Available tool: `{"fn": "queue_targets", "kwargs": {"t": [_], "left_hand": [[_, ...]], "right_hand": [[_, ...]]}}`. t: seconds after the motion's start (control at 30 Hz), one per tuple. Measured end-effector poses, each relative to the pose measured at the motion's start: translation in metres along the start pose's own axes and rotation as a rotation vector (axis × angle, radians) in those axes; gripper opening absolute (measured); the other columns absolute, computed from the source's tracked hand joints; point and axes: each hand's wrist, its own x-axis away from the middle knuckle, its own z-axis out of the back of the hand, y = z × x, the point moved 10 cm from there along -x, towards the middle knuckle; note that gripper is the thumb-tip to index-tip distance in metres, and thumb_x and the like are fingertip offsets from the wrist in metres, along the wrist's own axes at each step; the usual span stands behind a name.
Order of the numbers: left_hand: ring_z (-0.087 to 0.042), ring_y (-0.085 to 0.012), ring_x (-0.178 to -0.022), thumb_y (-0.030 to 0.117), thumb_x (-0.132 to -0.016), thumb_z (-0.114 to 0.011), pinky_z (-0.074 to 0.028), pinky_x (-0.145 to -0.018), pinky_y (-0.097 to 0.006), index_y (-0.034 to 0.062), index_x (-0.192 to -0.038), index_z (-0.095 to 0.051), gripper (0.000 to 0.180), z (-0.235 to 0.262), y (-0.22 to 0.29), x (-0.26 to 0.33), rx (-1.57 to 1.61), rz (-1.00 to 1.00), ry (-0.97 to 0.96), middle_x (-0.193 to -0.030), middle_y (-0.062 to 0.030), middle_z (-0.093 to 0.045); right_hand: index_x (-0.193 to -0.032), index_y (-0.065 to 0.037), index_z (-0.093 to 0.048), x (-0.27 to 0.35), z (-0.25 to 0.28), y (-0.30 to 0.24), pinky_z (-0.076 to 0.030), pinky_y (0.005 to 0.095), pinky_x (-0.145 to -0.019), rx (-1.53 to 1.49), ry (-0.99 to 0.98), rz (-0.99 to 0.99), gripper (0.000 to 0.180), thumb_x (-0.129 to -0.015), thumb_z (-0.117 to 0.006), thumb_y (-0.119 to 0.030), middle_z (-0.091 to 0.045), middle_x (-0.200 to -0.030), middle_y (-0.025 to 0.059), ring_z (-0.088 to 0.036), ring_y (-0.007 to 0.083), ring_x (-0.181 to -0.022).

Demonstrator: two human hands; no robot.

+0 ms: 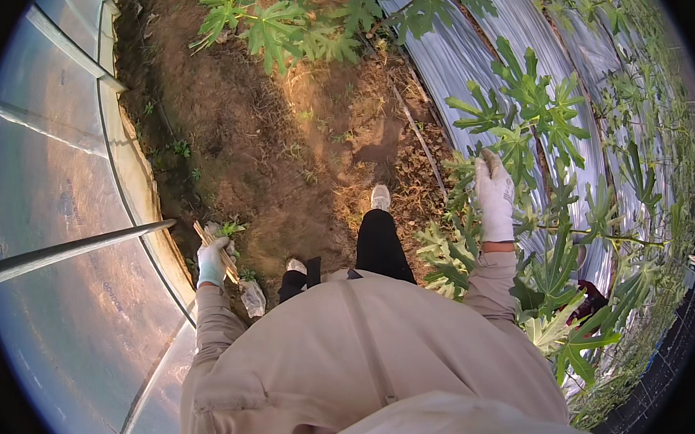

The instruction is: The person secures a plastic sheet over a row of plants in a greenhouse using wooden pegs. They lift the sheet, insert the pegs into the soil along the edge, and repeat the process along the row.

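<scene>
My left hand (212,261), in a white work glove, is closed around a small bundle of thin wooden sticks (229,264) beside the plastic wall. Just below it is a crumpled, clear-whitish plastic bag (252,297); whether it hangs from the hand or lies on the ground I cannot tell. My right hand (495,192), gloved too, is raised among lobed green leaves (518,144) on the right. Its fingers are stretched upward, with nothing visible in them. The fingertips are close to the foliage, and contact cannot be made out.
A translucent plastic wall (59,187) with a metal pole (87,250) bounds the left. Bare brown soil (264,158) runs ahead. Silvery sheeting (466,74) covers the rows at right. Leafy branches (276,30) overhang the path ahead. A dark red item (589,302) shows behind leaves.
</scene>
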Motion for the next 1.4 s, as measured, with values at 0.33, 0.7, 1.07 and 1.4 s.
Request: {"fn": "queue_targets", "kwargs": {"t": [0.33, 0.7, 1.07, 1.4], "left_hand": [[-0.058, -0.0239, -0.055, 0.008, -0.088, -0.059, -0.050, -0.053, -0.039, -0.0010, -0.091, -0.060, 0.009, 0.162, -0.107, -0.042, -0.096, 0.318, 0.240, -0.073, -0.0126, -0.063], [-0.058, -0.0159, -0.055, 0.002, -0.086, -0.062, -0.046, -0.046, -0.031, 0.0017, -0.094, -0.060, 0.008, 0.059, 0.140, -0.128, -0.180, -0.044, -0.195, -0.070, -0.0084, -0.062], [-0.058, -0.0236, -0.053, 0.001, -0.084, -0.061, -0.046, -0.045, -0.038, 0.0015, -0.089, -0.053, 0.009, 0.179, -0.022, -0.115, -0.109, 0.346, 0.086, -0.068, -0.0135, -0.061], [-0.064, -0.0242, -0.059, -0.001, -0.076, -0.070, -0.052, -0.053, -0.036, -0.0035, -0.085, -0.066, 0.010, 0.166, -0.057, -0.091, -0.077, 0.258, 0.060, -0.074, -0.0123, -0.066]], "right_hand": [[-0.131, 0.001, -0.055, 0.022, -0.073, 0.023, -0.043, 0.0374, -0.103, 0.019, -0.116, -0.011, 0.046, -0.097, -0.051, -0.028, -0.060, -0.129, 0.0215, -0.058, 0.0337, -0.119], [-0.128, -0.008, -0.060, 0.217, -0.152, 0.039, -0.044, 0.0431, -0.099, 0.445, -0.386, -0.397, 0.051, -0.089, -0.057, -0.041, -0.062, -0.124, 0.0216, -0.058, 0.0381, -0.116], [-0.127, -0.014, -0.062, 0.132, -0.175, 0.035, -0.048, 0.0388, -0.094, 0.431, -0.429, -0.159, 0.046, -0.089, -0.055, -0.039, -0.067, -0.114, 0.0200, -0.064, 0.0347, -0.107], [-0.128, -0.010, -0.061, 0.066, -0.217, -0.006, -0.045, 0.0404, -0.100, 0.439, -0.499, 0.015, 0.047, -0.090, -0.054, -0.037, -0.064, -0.122, 0.0176, -0.059, 0.0343, -0.116]]}}
